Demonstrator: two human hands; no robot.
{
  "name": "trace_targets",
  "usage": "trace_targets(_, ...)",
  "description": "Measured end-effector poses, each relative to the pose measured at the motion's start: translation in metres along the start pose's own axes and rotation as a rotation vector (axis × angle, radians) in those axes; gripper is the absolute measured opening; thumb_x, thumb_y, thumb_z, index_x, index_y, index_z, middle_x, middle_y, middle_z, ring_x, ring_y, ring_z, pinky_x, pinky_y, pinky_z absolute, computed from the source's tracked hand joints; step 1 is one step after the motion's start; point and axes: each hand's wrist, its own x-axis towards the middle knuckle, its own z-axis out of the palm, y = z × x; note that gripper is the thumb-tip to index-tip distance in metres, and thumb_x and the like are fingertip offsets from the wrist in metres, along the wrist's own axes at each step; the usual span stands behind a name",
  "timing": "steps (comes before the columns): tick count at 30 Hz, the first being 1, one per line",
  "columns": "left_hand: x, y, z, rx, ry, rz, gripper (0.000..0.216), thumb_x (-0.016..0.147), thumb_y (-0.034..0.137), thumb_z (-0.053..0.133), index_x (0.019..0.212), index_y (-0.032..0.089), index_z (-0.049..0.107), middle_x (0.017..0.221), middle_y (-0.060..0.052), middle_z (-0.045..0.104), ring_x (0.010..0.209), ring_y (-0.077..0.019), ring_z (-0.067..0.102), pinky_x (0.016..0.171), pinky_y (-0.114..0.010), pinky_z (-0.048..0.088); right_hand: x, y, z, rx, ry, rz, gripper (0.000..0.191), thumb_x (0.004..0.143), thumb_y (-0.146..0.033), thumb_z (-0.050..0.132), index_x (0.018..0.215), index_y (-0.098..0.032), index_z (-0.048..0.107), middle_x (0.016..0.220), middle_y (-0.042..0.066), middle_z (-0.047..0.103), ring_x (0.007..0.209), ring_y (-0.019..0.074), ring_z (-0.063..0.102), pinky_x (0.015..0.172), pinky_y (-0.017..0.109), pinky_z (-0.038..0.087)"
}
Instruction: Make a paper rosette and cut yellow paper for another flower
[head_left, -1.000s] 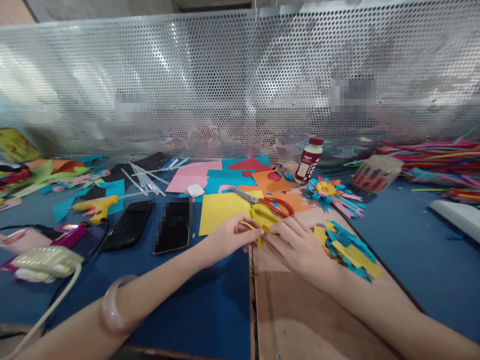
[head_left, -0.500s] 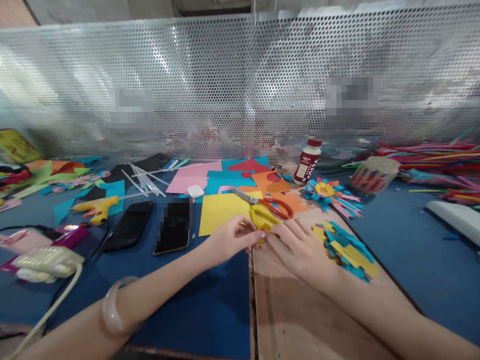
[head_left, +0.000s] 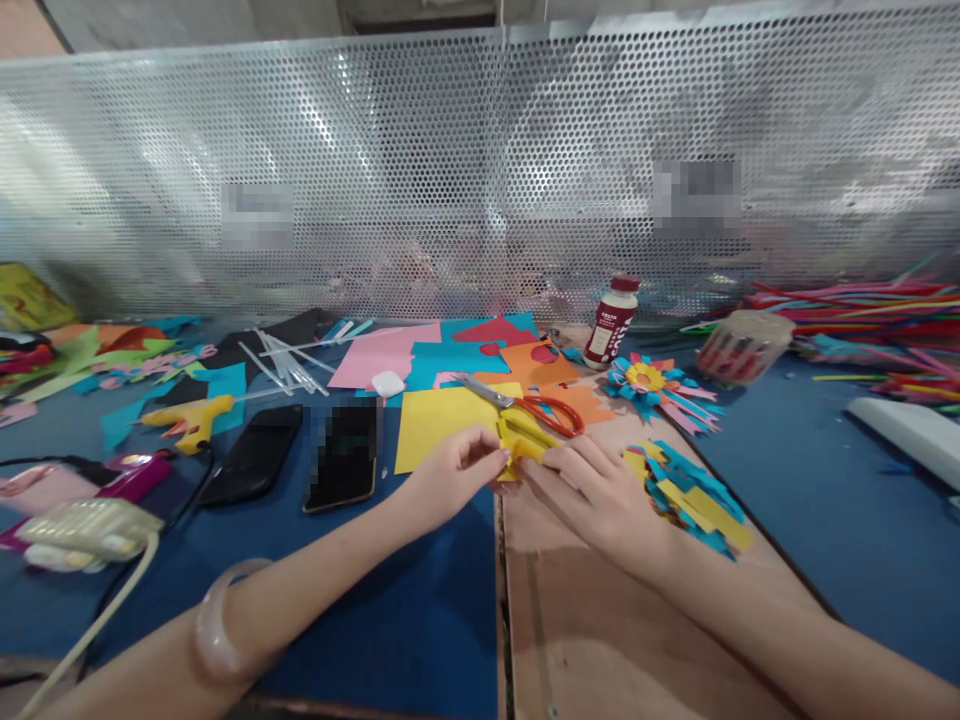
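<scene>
My left hand [head_left: 469, 465] is closed, its thumb and fingers pinching a small folded piece of yellow paper [head_left: 517, 452]. My right hand [head_left: 589, 490] meets it from the other side, its fingers closed on the same paper's right end. Just beyond my fingertips lie scissors [head_left: 559, 414] with red-orange handles, their blades pointing to the far left. A yellow sheet [head_left: 435, 420] rests left of the scissors. Beside my right hand is a pile of blue and yellow paper strips [head_left: 694, 500]. Farther back on the right sits a finished-looking paper flower [head_left: 646, 378] in blue, orange and pink.
A bottle [head_left: 611, 322] and a clear tub [head_left: 746, 347] stand at the back right. On the left lie two phones [head_left: 341, 455], a yellow glue gun [head_left: 193, 418], glue sticks [head_left: 289, 362] and a power strip [head_left: 90, 525] with cables. A perforated metal panel [head_left: 450, 180] rises behind.
My fingers have shifted slightly on the yellow paper, and more of it shows between my hands. The whole view has moved a little; the other things lie as before.
</scene>
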Motion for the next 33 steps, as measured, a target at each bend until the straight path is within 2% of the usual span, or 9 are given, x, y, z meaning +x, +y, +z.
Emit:
trace_targets(4, 0.002, -0.004, -0.003, 0.01, 0.005, -0.011, 0.018, 0.08, 0.031, 0.059, 0.079, 0.016, 0.049, 0.075, 0.002, 0.054, 0.07, -0.0125, 0.059, 0.072, -0.031, 0.053, -0.001, 0.0, 0.003, 0.011, -0.007, 0.006, 0.012, 0.085, -0.013, 0.056, 0.095, -0.013, 0.062, 0.076, 0.005, 0.06, 0.07, 0.0177, 0.048, 0.06, 0.031, 0.037)
trace_targets(7, 0.003, -0.005, -0.005, 0.067, 0.02, 0.017, 0.016, 0.08, 0.029, 0.059, 0.082, 0.015, 0.052, 0.078, 0.0, 0.059, 0.071, -0.0129, 0.06, 0.073, -0.03, 0.051, -0.001, -0.002, 0.006, 0.117, 0.04, 0.07, 0.015, 0.083, -0.017, 0.06, 0.097, -0.015, 0.061, 0.08, 0.006, 0.057, 0.072, 0.0171, 0.049, 0.063, 0.03, 0.042)
trace_targets(10, 0.003, -0.003, -0.007, 0.08, 0.061, 0.024, 0.015, 0.079, 0.028, 0.06, 0.083, 0.014, 0.054, 0.079, -0.002, 0.061, 0.072, -0.0135, 0.061, 0.074, -0.029, 0.05, -0.002, -0.006, 0.007, 0.345, 0.064, 0.195, 0.021, 0.084, -0.015, 0.057, 0.105, -0.018, 0.057, 0.091, 0.007, 0.053, 0.078, 0.0158, 0.052, 0.066, 0.028, 0.046)
trace_targets(13, 0.002, -0.002, -0.007, 0.077, 0.096, 0.017, 0.016, 0.077, 0.028, 0.061, 0.081, 0.014, 0.054, 0.077, -0.002, 0.061, 0.07, -0.014, 0.061, 0.074, -0.03, 0.05, 0.0, -0.009, 0.007, 0.551, 0.027, 0.418, 0.029, 0.086, -0.017, 0.053, 0.114, -0.02, 0.049, 0.093, 0.007, 0.051, 0.076, 0.0149, 0.053, 0.062, 0.027, 0.046)
trace_targets(16, 0.002, -0.002, -0.008, 0.09, 0.114, 0.028, 0.016, 0.076, 0.027, 0.062, 0.081, 0.015, 0.054, 0.077, -0.002, 0.061, 0.07, -0.0148, 0.062, 0.073, -0.031, 0.05, 0.004, -0.012, 0.005, 0.679, -0.022, 0.656, 0.02, 0.087, -0.024, 0.051, 0.106, -0.02, 0.047, 0.082, 0.003, 0.051, 0.067, 0.0139, 0.05, 0.056, 0.027, 0.045)
trace_targets(19, 0.003, -0.005, -0.009, 0.096, 0.113, 0.034, 0.016, 0.075, 0.025, 0.063, 0.082, 0.015, 0.053, 0.077, -0.002, 0.061, 0.072, -0.0152, 0.062, 0.073, -0.031, 0.05, 0.009, -0.014, 0.003, 0.803, -0.126, 0.814, 0.009, 0.089, -0.029, 0.047, 0.091, -0.021, 0.048, 0.079, 0.001, 0.051, 0.063, 0.0123, 0.05, 0.052, 0.025, 0.043)
trace_targets(22, 0.004, -0.007, -0.009, 0.119, 0.117, 0.042, 0.017, 0.073, 0.023, 0.064, 0.082, 0.015, 0.052, 0.078, -0.002, 0.061, 0.073, -0.0147, 0.061, 0.073, -0.031, 0.05, 0.011, -0.014, 0.002, 0.885, -0.156, 0.852, 0.013, 0.089, -0.032, 0.048, 0.084, -0.02, 0.049, 0.08, 0.001, 0.052, 0.063, 0.0114, 0.05, 0.051, 0.023, 0.041)
trace_targets(26, 0.004, -0.008, -0.01, 0.145, 0.125, 0.069, 0.02, 0.073, 0.02, 0.064, 0.088, 0.015, 0.052, 0.084, -0.004, 0.062, 0.078, -0.0153, 0.062, 0.076, -0.031, 0.05, 0.011, -0.015, 0.005, 0.979, -0.135, 0.897, 0.016, 0.088, -0.033, 0.049, 0.081, -0.02, 0.052, 0.078, 0.0, 0.053, 0.067, 0.0123, 0.051, 0.057, 0.025, 0.042)
trace_targets(33, 0.003, -0.004, -0.008, 0.165, 0.083, 0.096, 0.022, 0.076, 0.02, 0.061, 0.096, 0.014, 0.058, 0.094, -0.007, 0.066, 0.083, -0.0162, 0.064, 0.078, -0.031, 0.051, 0.013, -0.016, 0.011, 1.295, -0.154, 1.19, 0.024, 0.08, -0.043, 0.059, 0.081, -0.019, 0.055, 0.068, -0.003, 0.054, 0.058, 0.0111, 0.051, 0.054, 0.025, 0.042)
